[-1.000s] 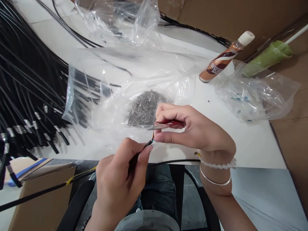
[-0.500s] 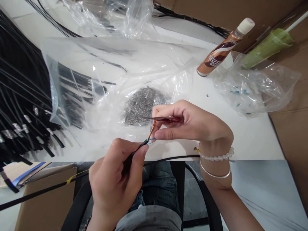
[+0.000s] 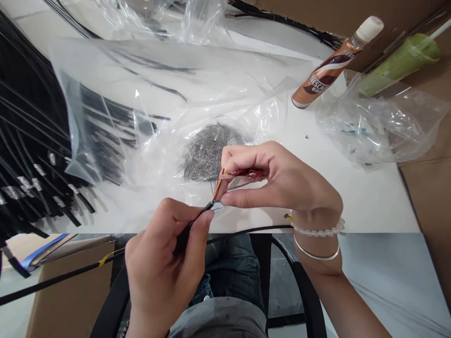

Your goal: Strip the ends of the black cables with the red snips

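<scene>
My left hand is closed around a thin black cable near its stripped end. Coloured inner wires fan upward out of that end. My right hand is closed on a small red-handled cutting tool, its metal tip at the wires. Both hands hover over the near edge of a white table. Just behind them a grey heap of metal strands lies on clear plastic.
A big bundle of black cables covers the left side. Clear plastic bags lie across the middle and at the right. A brown drink bottle lies at the back right. Cardboard boxes stand below left.
The coloured wires have come further out of the cable end and fan upward. My right hand has lifted slightly with the tool. The view has drifted a little.
</scene>
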Demonstrator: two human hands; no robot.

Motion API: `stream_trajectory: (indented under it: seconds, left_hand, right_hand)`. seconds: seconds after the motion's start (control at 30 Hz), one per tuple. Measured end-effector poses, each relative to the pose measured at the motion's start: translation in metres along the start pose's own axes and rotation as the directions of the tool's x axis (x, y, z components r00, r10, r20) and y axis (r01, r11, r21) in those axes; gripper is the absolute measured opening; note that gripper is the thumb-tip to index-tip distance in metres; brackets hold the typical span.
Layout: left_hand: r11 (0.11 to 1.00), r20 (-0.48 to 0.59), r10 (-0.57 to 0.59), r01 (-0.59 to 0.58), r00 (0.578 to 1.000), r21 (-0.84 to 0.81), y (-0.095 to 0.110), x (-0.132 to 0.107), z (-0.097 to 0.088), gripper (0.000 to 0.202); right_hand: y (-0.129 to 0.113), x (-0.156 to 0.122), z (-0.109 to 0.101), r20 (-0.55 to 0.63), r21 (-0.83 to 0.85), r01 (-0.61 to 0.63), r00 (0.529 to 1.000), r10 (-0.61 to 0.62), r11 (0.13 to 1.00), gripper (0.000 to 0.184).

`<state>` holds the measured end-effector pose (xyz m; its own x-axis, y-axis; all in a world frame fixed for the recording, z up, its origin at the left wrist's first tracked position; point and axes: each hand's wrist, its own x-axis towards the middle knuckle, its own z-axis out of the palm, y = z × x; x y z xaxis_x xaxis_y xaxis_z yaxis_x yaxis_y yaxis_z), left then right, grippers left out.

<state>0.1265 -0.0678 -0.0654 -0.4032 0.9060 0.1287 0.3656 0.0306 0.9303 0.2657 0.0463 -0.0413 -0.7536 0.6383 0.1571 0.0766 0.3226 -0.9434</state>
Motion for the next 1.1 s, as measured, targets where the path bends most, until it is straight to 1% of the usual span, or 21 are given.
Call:
stream_trajectory:
  seconds: [0.1, 0.17, 0.27, 0.33, 0.4, 0.47, 0.53, 0.6, 0.63, 0.67, 0.73, 0.8, 0.87, 0.9, 0.97, 1.03, 1.1]
  left_hand:
    - [1.0, 0.006, -0.025, 0.026, 1.0, -0.011, 0.002, 0.001, 0.0, 0.015]
    - [0.998, -0.004, -0.049, 0.049, 0.999, -0.048, 0.004, 0.002, 0.001, 0.018]
    - [0.984, -0.017, -0.103, 0.099, 0.995, -0.145, 0.007, 0.004, 0.003, 0.022]
    - [0.964, -0.013, -0.157, 0.15, 0.988, -0.221, 0.009, 0.005, 0.005, 0.023]
    - [0.937, 0.005, -0.204, 0.197, 0.979, -0.287, 0.008, 0.006, 0.006, 0.023]
    - [0.915, 0.02, -0.228, 0.221, 0.973, -0.337, 0.005, 0.007, 0.005, 0.025]
    - [0.896, 0.072, -0.224, 0.235, 0.972, -0.377, -0.001, 0.008, 0.003, 0.026]
    - [0.879, 0.178, -0.195, 0.252, 0.965, -0.405, -0.006, 0.009, 0.001, 0.025]
    - [0.874, 0.21, -0.188, 0.261, 0.96, -0.411, -0.009, 0.01, 0.0, 0.024]
    - [0.87, 0.215, -0.187, 0.263, 0.958, -0.416, -0.01, 0.01, -0.001, 0.025]
    - [0.868, 0.172, -0.213, 0.267, 0.962, -0.42, -0.012, 0.012, -0.002, 0.027]
    - [0.857, 0.232, -0.166, 0.256, 0.959, -0.447, -0.013, 0.014, -0.003, 0.027]
    - [0.84, 0.305, -0.14, 0.276, 0.942, -0.468, -0.014, 0.015, -0.004, 0.026]
    - [0.83, 0.318, -0.151, 0.294, 0.936, -0.473, -0.014, 0.016, -0.005, 0.027]
    - [0.81, 0.321, -0.173, 0.32, 0.931, -0.491, -0.014, 0.017, -0.006, 0.028]
    - [0.796, 0.324, -0.17, 0.324, 0.931, -0.512, -0.013, 0.017, -0.007, 0.029]
    - [0.79, 0.33, -0.179, 0.335, 0.927, -0.513, -0.013, 0.017, -0.008, 0.028]
  right_hand:
    - [-0.001, 0.001, 0.002, -0.007, -0.027, 0.008, 1.0, -0.008, 1.0, 0.008]
    - [-0.001, 0.001, 0.004, -0.021, -0.031, 0.02, 1.0, -0.02, 0.999, 0.008]
    - [0.001, 0.002, 0.007, -0.065, -0.015, 0.048, 0.997, -0.048, 0.999, 0.006]
    - [0.002, 0.003, 0.01, -0.101, -0.012, 0.061, 0.993, -0.062, 0.998, 0.011]
    - [0.004, 0.003, 0.012, -0.126, -0.045, 0.088, 0.988, -0.093, 0.995, 0.013]
    - [0.006, 0.003, 0.014, -0.14, -0.108, 0.125, 0.98, -0.14, 0.986, 0.011]
    - [0.007, 0.003, 0.015, -0.143, -0.153, 0.141, 0.976, -0.163, 0.978, 0.009]
    - [0.008, 0.004, 0.017, -0.142, -0.158, 0.135, 0.977, -0.158, 0.978, 0.008]
    - [0.007, 0.004, 0.017, -0.143, -0.145, 0.126, 0.979, -0.147, 0.981, 0.008]
    - [0.007, 0.005, 0.017, -0.146, -0.122, 0.119, 0.98, -0.136, 0.985, 0.007]
    - [0.005, 0.005, 0.017, -0.148, -0.068, 0.089, 0.984, -0.098, 0.994, 0.006]
    - [0.003, 0.006, 0.016, -0.148, -0.021, 0.047, 0.988, -0.05, 0.999, 0.004]
    - [0.003, 0.006, 0.014, -0.139, 0.008, 0.029, 0.99, -0.027, 1.0, 0.004]
    - [0.004, 0.006, 0.014, -0.134, 0.017, 0.028, 0.991, -0.026, 0.999, 0.003]
    - [0.006, 0.005, 0.013, -0.118, 0.045, 0.054, 0.992, -0.048, 0.998, 0.009]
    - [0.008, 0.005, 0.014, -0.118, 0.093, 0.085, 0.99, -0.074, 0.992, 0.013]
    - [0.008, 0.005, 0.015, -0.129, 0.134, 0.093, 0.989, -0.075, 0.987, 0.013]
